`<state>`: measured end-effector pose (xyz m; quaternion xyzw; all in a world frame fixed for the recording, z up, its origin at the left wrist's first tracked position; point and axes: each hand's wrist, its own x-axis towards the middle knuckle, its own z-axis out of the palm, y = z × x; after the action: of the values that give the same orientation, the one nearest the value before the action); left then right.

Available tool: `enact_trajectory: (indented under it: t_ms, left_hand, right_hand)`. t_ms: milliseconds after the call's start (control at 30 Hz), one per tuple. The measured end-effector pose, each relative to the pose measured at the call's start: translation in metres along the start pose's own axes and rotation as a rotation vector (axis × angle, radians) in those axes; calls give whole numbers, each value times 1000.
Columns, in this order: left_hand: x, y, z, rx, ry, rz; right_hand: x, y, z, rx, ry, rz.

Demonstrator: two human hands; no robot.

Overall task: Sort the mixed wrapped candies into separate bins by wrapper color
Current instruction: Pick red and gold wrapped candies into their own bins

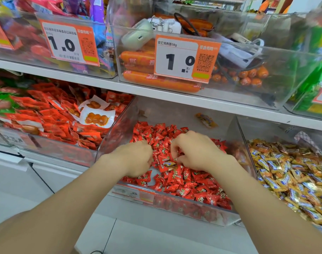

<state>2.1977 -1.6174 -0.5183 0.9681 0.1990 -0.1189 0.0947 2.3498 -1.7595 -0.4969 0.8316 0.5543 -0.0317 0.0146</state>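
Finds stray gold-wrapped candy (169,163) at middle of clear bin (116,136), among red candies (185,182), just beside right hand (195,151). Records it and left hand (136,158) curled, apart. Cannot tell what either holds. Judges candy light, crinkly, slippery; advises pinching a wrapper end.

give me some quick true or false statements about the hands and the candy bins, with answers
1. The left hand and the right hand are both in the middle bin, among the red candies. True.
2. The bin to the right is full of green candies. False: it holds gold candies.
3. A stray gold candy lies on the red ones between the two hands. True.
4. The price tag on the shelf above reads 2.5. False: it reads 1.0.
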Motion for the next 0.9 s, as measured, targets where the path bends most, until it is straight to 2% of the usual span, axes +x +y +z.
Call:
enact_trajectory:
  t_ms: [100, 233, 467, 567, 700, 900]
  left_hand:
    - [-5, -2, -1, -23, 33, -81]
    - [-5, 9, -3, -53, 240, -119]
    - [6, 5, 3, -11, 218, -220]
    - [15, -1, 9, -87, 287, -227]
    - [19, -3, 9, -174, 290, -261]
    - [9, 3, -1, -119, 116, -353]
  right_hand:
    - [-1, -4, 7, 73, -121, -41]
    - [3, -7, 7, 11, -199, -57]
    - [7, -25, 20, -191, -106, -47]
    - [6, -25, 20, -220, -98, -94]
    - [9, -11, 12, 23, -38, -21]
    - [-4, 8, 0, 390, 83, 79]
